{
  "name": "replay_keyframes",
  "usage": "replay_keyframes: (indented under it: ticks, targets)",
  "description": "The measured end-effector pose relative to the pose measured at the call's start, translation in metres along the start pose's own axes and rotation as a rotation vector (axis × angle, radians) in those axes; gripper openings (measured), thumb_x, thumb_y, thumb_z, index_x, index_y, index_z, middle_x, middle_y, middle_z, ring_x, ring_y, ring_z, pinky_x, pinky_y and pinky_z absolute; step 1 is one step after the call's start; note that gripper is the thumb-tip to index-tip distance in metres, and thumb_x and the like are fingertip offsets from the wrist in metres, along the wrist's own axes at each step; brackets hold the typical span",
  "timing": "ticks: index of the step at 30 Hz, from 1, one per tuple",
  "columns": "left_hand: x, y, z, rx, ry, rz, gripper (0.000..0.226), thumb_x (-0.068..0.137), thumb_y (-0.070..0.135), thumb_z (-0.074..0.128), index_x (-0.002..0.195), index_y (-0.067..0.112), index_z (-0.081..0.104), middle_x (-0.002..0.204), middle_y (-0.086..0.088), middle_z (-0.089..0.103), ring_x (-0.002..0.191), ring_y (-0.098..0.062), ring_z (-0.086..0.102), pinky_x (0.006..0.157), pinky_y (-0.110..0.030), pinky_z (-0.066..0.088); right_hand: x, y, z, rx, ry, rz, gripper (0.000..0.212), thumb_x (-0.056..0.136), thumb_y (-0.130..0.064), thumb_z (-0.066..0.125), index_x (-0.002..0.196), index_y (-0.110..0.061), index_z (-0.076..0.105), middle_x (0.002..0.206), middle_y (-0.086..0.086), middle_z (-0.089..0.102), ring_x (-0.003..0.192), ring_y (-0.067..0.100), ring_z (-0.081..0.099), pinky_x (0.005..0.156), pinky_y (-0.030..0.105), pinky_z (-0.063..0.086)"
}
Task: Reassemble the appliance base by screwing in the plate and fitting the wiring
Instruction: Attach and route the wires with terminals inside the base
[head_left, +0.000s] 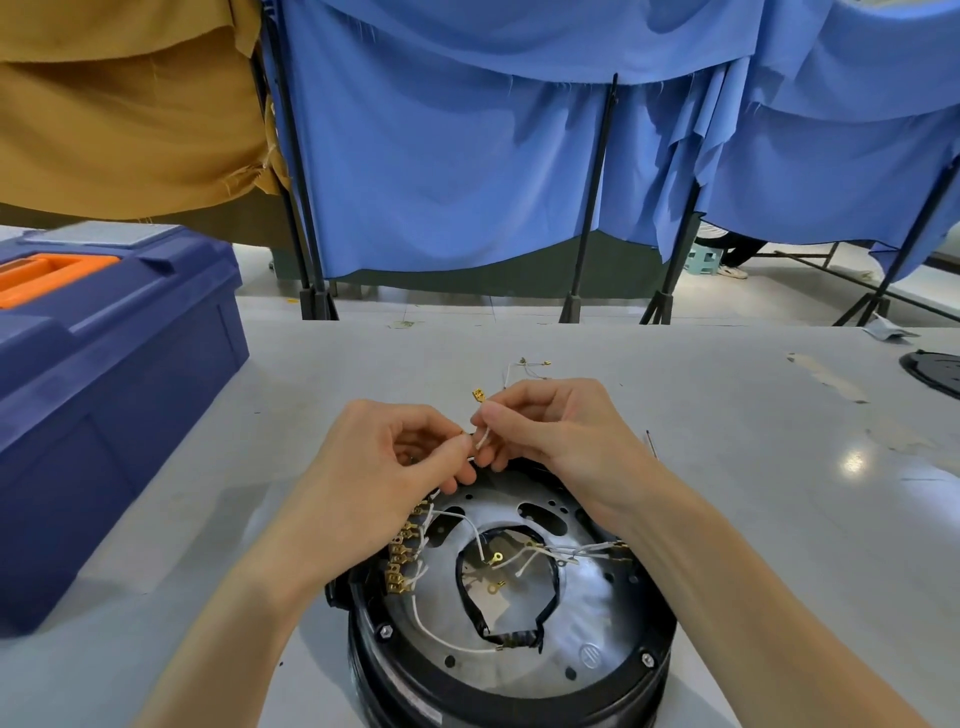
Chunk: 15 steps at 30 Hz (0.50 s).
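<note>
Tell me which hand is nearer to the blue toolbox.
Left. The left hand, pinching the white wire, is right of the blue toolbox with table between them; the right hand pinches the same wire just beyond the left one, farther away.

Bright, even overhead light is falling throughout, glaring in one spot on the counter (852, 461). Soft, faint shadows are lying across it. Wide-angle distortion is bending the frame edges.
</note>
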<state>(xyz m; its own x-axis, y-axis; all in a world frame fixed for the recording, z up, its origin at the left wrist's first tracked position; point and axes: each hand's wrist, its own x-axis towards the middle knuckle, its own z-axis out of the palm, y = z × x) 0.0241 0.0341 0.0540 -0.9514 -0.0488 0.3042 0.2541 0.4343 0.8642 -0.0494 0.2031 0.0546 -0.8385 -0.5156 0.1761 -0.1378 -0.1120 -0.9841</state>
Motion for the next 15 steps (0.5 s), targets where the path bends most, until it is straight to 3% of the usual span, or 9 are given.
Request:
replay_keyframes:
  ticks: [6,9,15]
  targets:
    - [-0.004,0.004,-0.015,0.046,-0.038,-0.072,0.011,0.076,0.012,0.08,0.08,0.022,0.079,0.072,0.005,0.075,0.067,-0.006,0.07,0.065,-0.009,0.051,-0.001,0.0,-0.006,0.056,-0.025,0.136,0.01,0.081,-0.001,0.072,0.088,0.006,0.072,0.073,0.019,0.07,0.062,0.024,0.068,0.058,0.024,0.056]
    - [-0.005,-0.004,-0.026,0.167,0.116,-0.115,0.015,0.078,0.008,0.078,0.077,0.023,0.077,0.069,0.009,0.073,0.065,-0.002,0.067,0.06,-0.005,0.045,-0.005,0.002,-0.007,-0.033,-0.049,0.168,0.005,0.08,0.003,0.073,0.085,0.005,0.072,0.07,0.019,0.07,0.058,0.023,0.067,0.053,0.023,0.054]
    - [-0.015,-0.023,-0.009,0.274,0.393,-0.27,0.02,0.085,0.033,0.071,0.068,0.025,0.074,0.055,0.014,0.065,0.054,0.002,0.06,0.051,-0.011,0.038,-0.004,0.006,0.006,-0.2,-0.123,0.268,0.004,0.08,0.004,0.073,0.077,0.004,0.071,0.067,0.02,0.069,0.052,0.022,0.065,0.045,0.022,0.048]
